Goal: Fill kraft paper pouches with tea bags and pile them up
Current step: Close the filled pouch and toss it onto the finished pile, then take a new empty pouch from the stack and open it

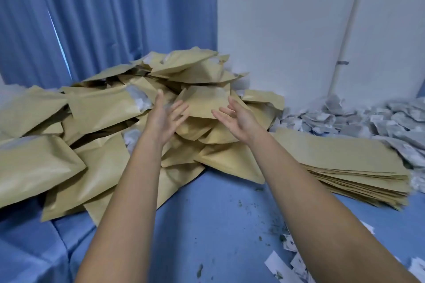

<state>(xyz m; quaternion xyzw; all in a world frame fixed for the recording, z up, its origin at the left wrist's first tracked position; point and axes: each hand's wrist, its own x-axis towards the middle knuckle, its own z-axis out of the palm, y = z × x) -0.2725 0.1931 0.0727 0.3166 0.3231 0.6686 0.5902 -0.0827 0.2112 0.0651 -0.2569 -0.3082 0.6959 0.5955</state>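
Left hand (164, 119): grip apart, fingers straight and spread, nothing held. Right hand (236, 119): grip apart, palm turned inward, fingers spread, nothing held. Both are reached out over the far middle of the surface (207, 213), which is covered in blue cloth.

Top pouch (204, 101): one, tan kraft paper, seen just beyond and between the fingertips; whether it is touched cannot be told.

Pile of filled pouches (103, 108): one, left and far, puffed, lying at all angles, too many to be counted; white contents are shown at some open mouths.

Stack of flat pouches (345, 163): one, right.

Heap of tea bags (368, 119): one, far right, uncounted.

Tea crumbs (259, 202): scattered near.
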